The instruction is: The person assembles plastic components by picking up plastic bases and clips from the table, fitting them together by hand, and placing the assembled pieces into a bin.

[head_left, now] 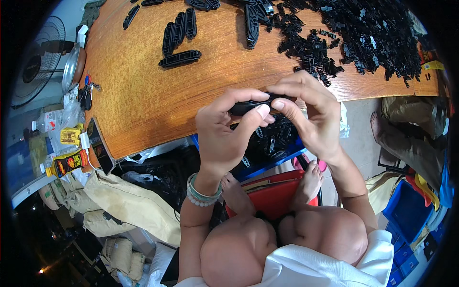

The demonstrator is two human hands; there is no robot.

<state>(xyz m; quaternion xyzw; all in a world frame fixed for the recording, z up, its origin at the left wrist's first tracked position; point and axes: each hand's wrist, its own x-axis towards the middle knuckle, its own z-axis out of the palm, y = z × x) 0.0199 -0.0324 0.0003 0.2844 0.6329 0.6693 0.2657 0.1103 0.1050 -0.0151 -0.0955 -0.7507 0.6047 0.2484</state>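
two hands pinching a black plastic piece at the surface edge

while the head view looks down over bare knees, the left hand (221,131) and the right hand (311,112) meet just at the near edge of the wooden surface (143,91). between them sits a long black plastic piece (246,107), held level. the left hand pinches its left end, thumb pressed on top and fingers curled around below. the right hand closes on the right end, fingers arched over it and thumb tip touching the left thumb. a beaded bracelet (203,193) circles the left wrist.

further back on the surface lie several finished black strips (179,58), some side by side, well apart from the hands. at the far right a large heap of small black parts (354,36) spreads toward the surface's edge. directly under the hands a blue bin (275,160) holds more black parts, and a red stool (275,196) stands beneath the person's bare feet. at the left edge of the surface rest a phone (100,146), keys (87,91) and a metal bowl (71,67); a fan (36,62) stands beyond.
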